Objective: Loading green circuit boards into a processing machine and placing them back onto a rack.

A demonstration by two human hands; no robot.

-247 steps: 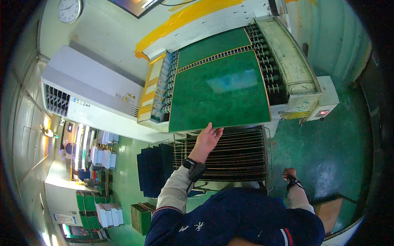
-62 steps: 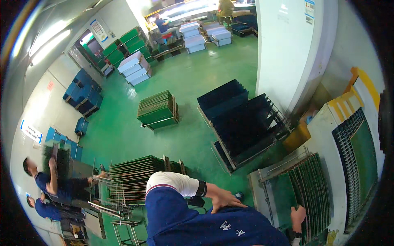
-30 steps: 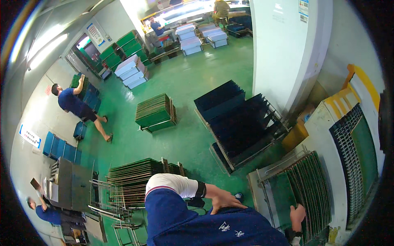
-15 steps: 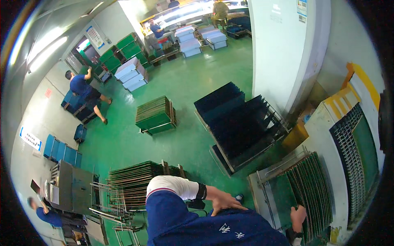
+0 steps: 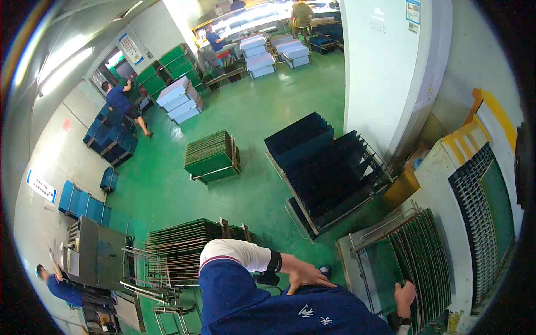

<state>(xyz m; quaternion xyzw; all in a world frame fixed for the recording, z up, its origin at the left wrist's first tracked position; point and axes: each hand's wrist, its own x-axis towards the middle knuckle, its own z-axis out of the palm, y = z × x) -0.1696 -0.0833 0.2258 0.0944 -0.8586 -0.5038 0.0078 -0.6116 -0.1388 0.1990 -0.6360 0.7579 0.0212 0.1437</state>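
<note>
My left hand (image 5: 306, 276) rests on the dark blue shirt (image 5: 290, 307) at my waist, fingers stretched out and lying flat, with nothing in it. Over at the lower right, my right hand (image 5: 405, 296) is closed with curled fingers at the edge of a thin green panel (image 5: 385, 262), which it appears to grip. That panel stands at the left end of a row of upright green panels (image 5: 427, 251) in a metal rack (image 5: 360, 262). The right fingertips are partly hidden.
A wire rack of panels (image 5: 184, 248) stands left of me. Ahead are a cart of dark panels (image 5: 335, 173) and a smaller green rack (image 5: 212, 162) on the green floor. A machine (image 5: 446, 162) borders the right. One person (image 5: 118, 103) walks far left; another (image 5: 64, 287) works lower left.
The far-left person has moved farther off toward the doorway. At the lower left, the dark sheet in the other person's hand no longer shows. My hands have barely moved.
</note>
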